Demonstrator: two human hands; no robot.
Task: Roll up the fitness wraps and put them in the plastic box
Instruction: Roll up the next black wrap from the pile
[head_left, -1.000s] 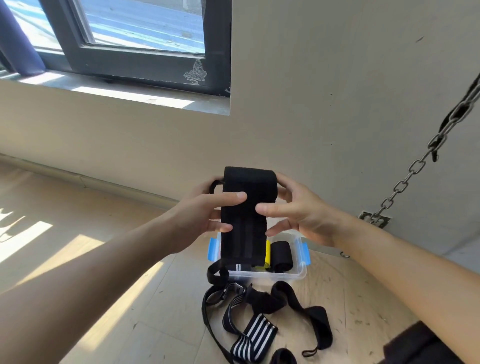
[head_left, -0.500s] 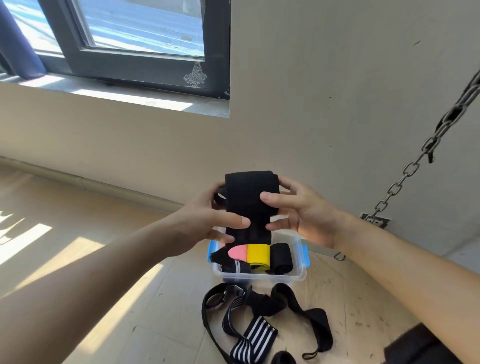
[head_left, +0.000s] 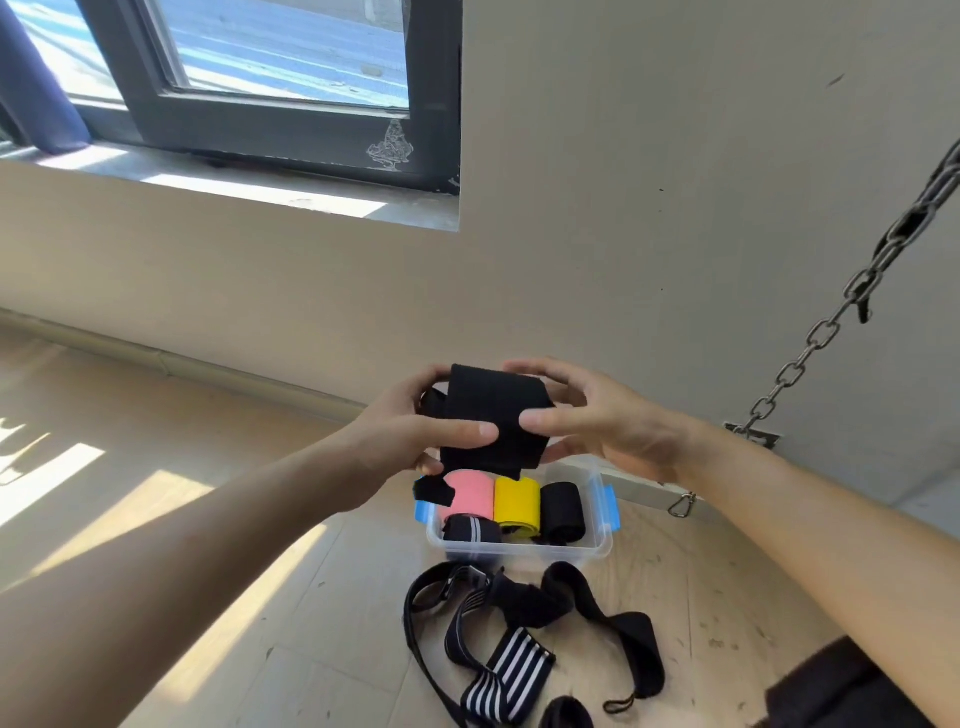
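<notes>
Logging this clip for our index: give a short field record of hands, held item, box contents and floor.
held: black wrap, above plastic box, loose end hanging
left hand: grips black wrap
right hand: grips black wrap
box contents: pink roll, yellow roll, black roll, striped roll
floor: loose wraps, black and striped, before the box

Your held wrap (head_left: 493, 415): plain black. Clear box (head_left: 519, 552), blue latches (head_left: 612, 506). Inside you have a pink roll (head_left: 467, 496), yellow roll (head_left: 517, 501), black roll (head_left: 563, 512). Floor wrap (head_left: 511, 673): black-and-white stripes.
</notes>
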